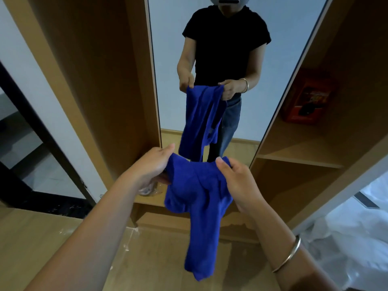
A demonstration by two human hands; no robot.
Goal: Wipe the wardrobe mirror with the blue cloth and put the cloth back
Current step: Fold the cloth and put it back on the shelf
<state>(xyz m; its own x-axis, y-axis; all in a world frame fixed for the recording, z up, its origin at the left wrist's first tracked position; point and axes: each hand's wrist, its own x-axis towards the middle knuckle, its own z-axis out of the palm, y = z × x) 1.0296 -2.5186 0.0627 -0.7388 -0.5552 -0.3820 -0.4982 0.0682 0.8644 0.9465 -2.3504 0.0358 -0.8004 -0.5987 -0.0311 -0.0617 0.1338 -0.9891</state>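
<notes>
Holding the blue cloth (199, 198) by its top edge, left hand (154, 164) and right hand (241, 181) each pinch a corner; cloth hangs bunched, near the mirror (283, 49) without touching. Best shaken flat and folded into a pad before wiping.

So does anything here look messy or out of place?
Slightly. Pale specks and smears mark the wood floor by the wardrobe's base, and crumpled clear plastic lies on its bottom ledge. The blue cloth, held in both hands, simply hangs bunched.
</notes>
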